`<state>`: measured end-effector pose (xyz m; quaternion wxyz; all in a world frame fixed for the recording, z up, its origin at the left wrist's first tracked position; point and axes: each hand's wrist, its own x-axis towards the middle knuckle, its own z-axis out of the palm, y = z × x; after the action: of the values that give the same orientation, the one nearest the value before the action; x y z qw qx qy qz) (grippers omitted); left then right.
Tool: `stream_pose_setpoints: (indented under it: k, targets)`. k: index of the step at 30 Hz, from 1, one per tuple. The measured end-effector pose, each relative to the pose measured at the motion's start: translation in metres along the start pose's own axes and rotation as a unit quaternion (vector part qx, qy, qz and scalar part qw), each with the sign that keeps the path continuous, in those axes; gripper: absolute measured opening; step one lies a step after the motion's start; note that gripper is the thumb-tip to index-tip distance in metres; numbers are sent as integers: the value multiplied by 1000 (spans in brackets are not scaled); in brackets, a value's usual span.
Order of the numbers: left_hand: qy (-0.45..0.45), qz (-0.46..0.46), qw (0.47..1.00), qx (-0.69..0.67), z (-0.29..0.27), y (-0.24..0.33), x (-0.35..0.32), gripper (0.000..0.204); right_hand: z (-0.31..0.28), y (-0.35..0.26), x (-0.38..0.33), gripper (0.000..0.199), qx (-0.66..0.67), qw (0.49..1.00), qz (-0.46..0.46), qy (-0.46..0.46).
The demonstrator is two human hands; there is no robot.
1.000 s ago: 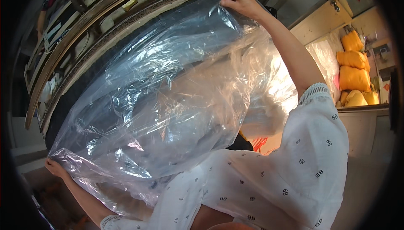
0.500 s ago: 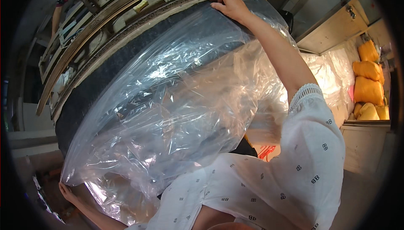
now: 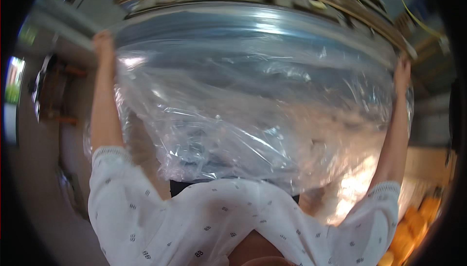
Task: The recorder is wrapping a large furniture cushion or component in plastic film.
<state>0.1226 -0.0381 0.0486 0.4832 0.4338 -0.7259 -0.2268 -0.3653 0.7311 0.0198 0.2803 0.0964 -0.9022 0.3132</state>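
Left hand [image 3: 103,47] and right hand [image 3: 402,73] both came out smeared, couldn't make out the fingers. Creased clear plastic sheet [image 3: 233,83] mostly hid whatever lay underneath. Orange bundles [image 3: 412,232] got cropped lower right.

White loose-fitting top [image 3: 214,212] with small dark motifs [image 3: 207,228], short sleeves [image 3: 114,183] ending in lacy cuffs [image 3: 111,152]

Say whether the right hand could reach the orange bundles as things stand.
Probably not: the right hand is stretched forward, apparently gripping the clear plastic sheet, and the orange bundles lie well behind.
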Motion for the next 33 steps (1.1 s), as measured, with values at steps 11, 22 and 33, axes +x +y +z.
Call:
stream_pose_setpoints:
  k: [11,22,33]
  targets:
    - [-67,-25,984,-166,73,-36,30,23,33,12,-10,30,50,998,-22,-39]
    - [-12,-30,999,-5,89,-21,37,28,40,28,14,38,-36,998,-40,17]
    - [139,-155,968,-143,61,-75,64,26,36,2,12,39,135,987,84,-5]
